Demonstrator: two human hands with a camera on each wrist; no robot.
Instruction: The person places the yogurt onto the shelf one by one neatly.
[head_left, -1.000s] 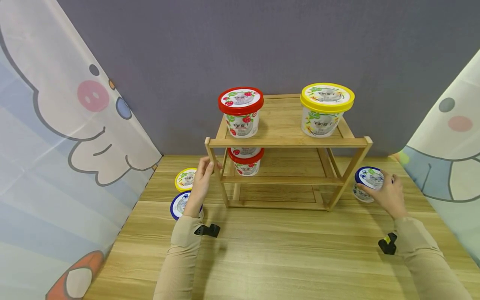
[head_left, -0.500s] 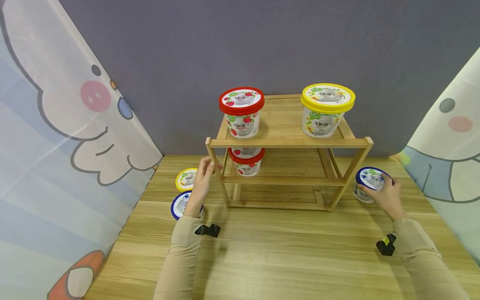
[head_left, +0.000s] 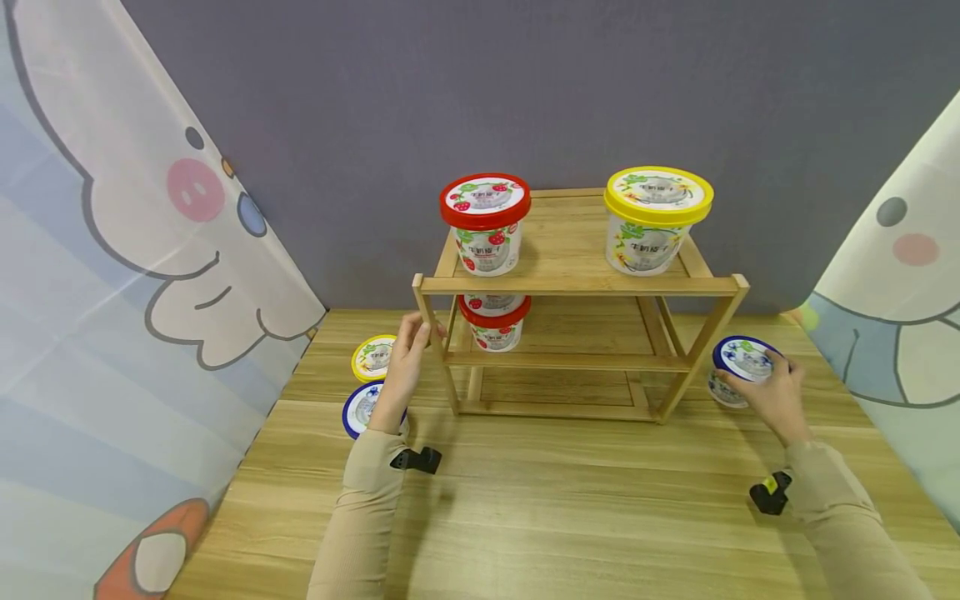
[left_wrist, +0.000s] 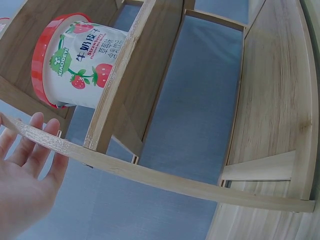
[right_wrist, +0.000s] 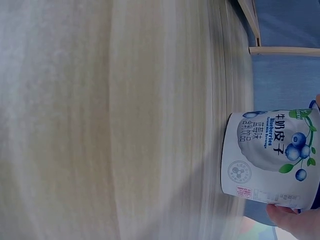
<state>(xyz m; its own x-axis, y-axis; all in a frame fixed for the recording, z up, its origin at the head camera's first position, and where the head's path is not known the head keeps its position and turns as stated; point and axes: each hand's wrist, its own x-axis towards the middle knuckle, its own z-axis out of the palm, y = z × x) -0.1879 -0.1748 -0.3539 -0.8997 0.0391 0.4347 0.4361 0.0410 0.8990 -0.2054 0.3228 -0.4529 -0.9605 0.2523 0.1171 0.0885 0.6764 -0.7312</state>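
Observation:
My left hand (head_left: 407,354) grips the left post of a wooden shelf rack (head_left: 576,286), thumb in front and fingers behind. In the left wrist view its fingertips (left_wrist: 36,119) show past the post. At the table's right, my right hand (head_left: 780,396) holds a blue-lidded blueberry tub (right_wrist: 270,155) by its lid. The tub is upright beside the rack, its base right at the tabletop. On the rack's top stand a red-lidded strawberry tub (head_left: 486,225) at left and a yellow-lidded tub (head_left: 657,221) at right. Two stacked red-lidded tubs (head_left: 495,321) occupy the middle shelf's left end, partly hidden.
Left of the rack, a yellow-lidded tub (head_left: 371,358) and a blue-lidded tub (head_left: 363,408) stand on the wooden table (head_left: 540,500), partly covered by my left forearm. A grey wall (head_left: 525,83) rises behind, with cartoon-printed curtains (head_left: 225,308) at both sides.
My right hand has shifted slightly left and its fingers lie nearer the lid's right rim. The left hand keeps its place on the post. The view has drifted a little.

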